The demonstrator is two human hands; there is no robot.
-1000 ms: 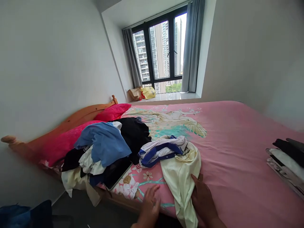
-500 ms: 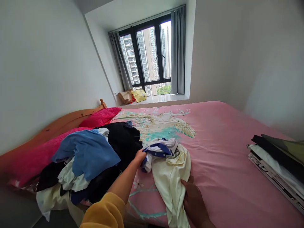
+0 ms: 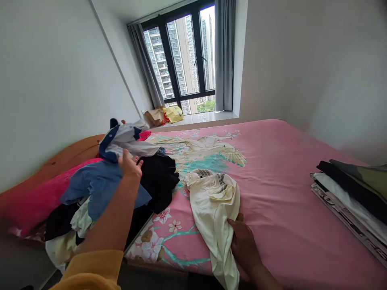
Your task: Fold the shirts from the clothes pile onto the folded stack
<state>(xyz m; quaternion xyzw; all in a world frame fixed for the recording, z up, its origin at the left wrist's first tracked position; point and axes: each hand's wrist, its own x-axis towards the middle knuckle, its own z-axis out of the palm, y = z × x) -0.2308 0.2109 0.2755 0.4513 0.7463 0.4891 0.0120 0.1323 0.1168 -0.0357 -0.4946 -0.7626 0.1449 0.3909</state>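
Currently the left hand (image 3: pixel 130 164) is raised over the loose pile of clothes (image 3: pixel 99 193) at the near left of the bed (image 3: pixel 287 169), fingers spread, with a white-and-blue garment (image 3: pixel 127 139) at its fingertips; whether it grips the cloth or has let go I cannot tell. The right hand (image 3: pixel 244 243) lies flat, fingers closed together, pressing the near edge of a cream garment (image 3: pixel 213 209) spread on the pink sheet, just right of the pile.

Done, by judgement: a short stack of folded clothes (image 3: pixel 352 197) sits at the right edge of the bed, well apart from the pile.

Left: the cream garment is rumpled, not yet folded. The pile holds a blue piece (image 3: pixel 102 185), black pieces (image 3: pixel 159 177) and several pale ones. Estimate: sorting is at an early-to-middle stage, more unfolded than folded.

Far side: window (image 3: pixel 181 60), bags (image 3: pixel 165 114) on the sill.
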